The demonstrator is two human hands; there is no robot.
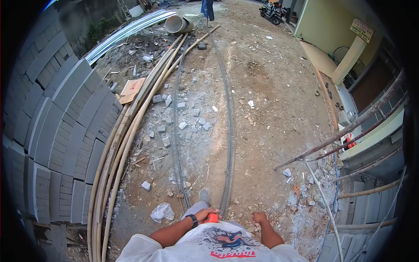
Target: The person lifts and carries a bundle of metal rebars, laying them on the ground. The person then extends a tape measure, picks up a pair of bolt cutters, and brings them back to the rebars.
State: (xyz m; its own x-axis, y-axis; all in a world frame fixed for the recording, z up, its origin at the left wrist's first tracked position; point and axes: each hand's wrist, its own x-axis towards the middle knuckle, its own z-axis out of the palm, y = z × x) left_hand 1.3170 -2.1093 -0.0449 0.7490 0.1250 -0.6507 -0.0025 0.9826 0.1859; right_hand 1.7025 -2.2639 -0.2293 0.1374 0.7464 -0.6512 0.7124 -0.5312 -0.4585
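My left hand is in front of my waist, its fingers closed around a small orange-red boxy object; the exact kind is too small to tell. A dark watch sits on that wrist. Out to my right side hangs my right hand, with its fingers curled in and nothing visible in it. My grey shoe stands between two long runs of thin steel bars lying along the dirt ground. A crumpled clear plastic bag lies to the left of my left hand.
Stacked grey blocks and long bamboo poles line the left. Broken block pieces litter the ground. Slanted poles jut in from the right. Farther off are a concrete pipe, a person's legs and a motorbike.
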